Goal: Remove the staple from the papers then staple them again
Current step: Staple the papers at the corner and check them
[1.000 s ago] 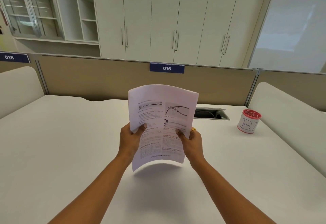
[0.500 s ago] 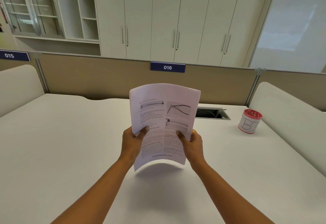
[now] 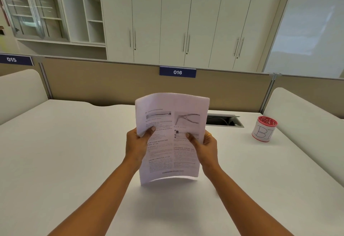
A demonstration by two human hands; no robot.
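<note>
A printed stack of papers (image 3: 172, 120) stands upright above the white table (image 3: 65, 152), its lower edge lifted off the surface. My left hand (image 3: 136, 143) grips the stack's left edge, thumb on the front page. My right hand (image 3: 205, 146) grips the right edge with its thumb on the front; a gold ring shows on one finger. I cannot make out a staple on the pages. No stapler or staple remover is in view.
A white can with a red rim and lid (image 3: 264, 128) stands at the right of the table. A cable hatch (image 3: 224, 120) lies open behind the papers. Beige partitions with a label 016 (image 3: 177, 72) close the far side; padded dividers flank both sides.
Both hands have slid a little higher up the papers' edges, and the stack stands slightly straighter. The view has shifted slightly.
</note>
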